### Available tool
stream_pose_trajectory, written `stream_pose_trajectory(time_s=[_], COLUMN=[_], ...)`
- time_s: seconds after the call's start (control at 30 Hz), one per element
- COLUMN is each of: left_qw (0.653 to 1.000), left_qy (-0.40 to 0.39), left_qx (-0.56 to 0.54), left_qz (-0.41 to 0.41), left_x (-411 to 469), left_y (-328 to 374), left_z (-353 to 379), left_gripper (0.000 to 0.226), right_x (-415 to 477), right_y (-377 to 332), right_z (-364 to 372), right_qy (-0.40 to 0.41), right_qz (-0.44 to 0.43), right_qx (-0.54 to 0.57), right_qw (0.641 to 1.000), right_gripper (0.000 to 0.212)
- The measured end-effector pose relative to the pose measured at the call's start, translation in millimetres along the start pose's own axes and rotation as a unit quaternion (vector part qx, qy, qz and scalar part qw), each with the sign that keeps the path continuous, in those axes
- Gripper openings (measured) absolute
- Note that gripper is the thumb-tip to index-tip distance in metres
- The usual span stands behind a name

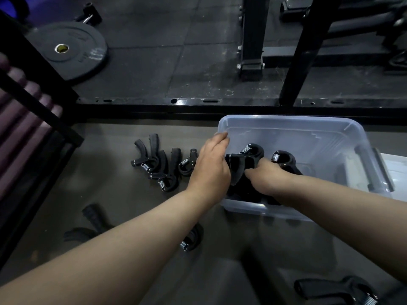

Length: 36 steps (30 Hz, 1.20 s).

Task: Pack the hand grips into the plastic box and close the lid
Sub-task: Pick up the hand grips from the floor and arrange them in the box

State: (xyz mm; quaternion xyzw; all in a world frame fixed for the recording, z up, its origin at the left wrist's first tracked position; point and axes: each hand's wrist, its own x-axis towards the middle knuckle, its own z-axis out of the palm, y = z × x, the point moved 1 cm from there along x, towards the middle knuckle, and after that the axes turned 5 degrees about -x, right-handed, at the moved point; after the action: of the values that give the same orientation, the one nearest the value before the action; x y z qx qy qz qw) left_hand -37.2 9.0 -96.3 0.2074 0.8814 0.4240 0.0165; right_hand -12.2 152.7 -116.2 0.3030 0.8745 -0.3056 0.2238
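The right hand (265,172) clutches a hand grip (239,165), seating it in the plastic box (286,121); the left hand (211,168), fingers straight, seemingly steadies the rim.

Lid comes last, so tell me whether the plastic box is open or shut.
Open: the plastic box stands uncovered, hand grips lying visible inside it.

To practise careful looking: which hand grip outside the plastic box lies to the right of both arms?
The hand grip at the picture's bottom right corner, alone below the right forearm; the other loose ones lie left of the plastic box.
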Motion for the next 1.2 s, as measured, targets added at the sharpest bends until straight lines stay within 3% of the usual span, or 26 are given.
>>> stream_pose_trajectory(time_s=[0.07,0.17,0.27,0.43,0.7,1.2], left_qw=[1.000,1.000,1.000,1.000,1.000,0.999], left_qy=[0.003,0.005,0.005,0.007,0.006,0.002], left_qx=[0.000,0.002,0.005,0.002,0.006,-0.006], left_qz=[0.003,0.006,0.004,0.007,0.005,-0.036], left_x=[0.2,0.7,0.6,0.1,-0.5,-1.0], left_y=[0.6,0.1,0.3,-0.1,2.5,3.1], left_z=[0.2,0.7,0.6,0.6,-0.3,-2.0], left_gripper=[0.054,0.054,0.053,0.051,0.050,0.052], right_x=[-7.0,-9.9,-7.7,-8.0,-5.4,-6.6], right_y=[-1.8,7.1,14.3,11.9,14.3,15.5], right_z=[-2.1,-7.2,-9.3,-6.5,-0.5,-3.2], right_qy=[0.022,0.013,-0.022,0.019,0.007,-0.008], right_qz=[0.014,-0.020,-0.038,-0.064,-0.054,-0.045], right_qx=[-0.095,-0.148,-0.147,-0.125,-0.103,-0.082], right_qw=[0.995,0.989,0.988,0.990,0.993,0.996], right_gripper=[0.057,0.059,0.058,0.052,0.066,0.062])
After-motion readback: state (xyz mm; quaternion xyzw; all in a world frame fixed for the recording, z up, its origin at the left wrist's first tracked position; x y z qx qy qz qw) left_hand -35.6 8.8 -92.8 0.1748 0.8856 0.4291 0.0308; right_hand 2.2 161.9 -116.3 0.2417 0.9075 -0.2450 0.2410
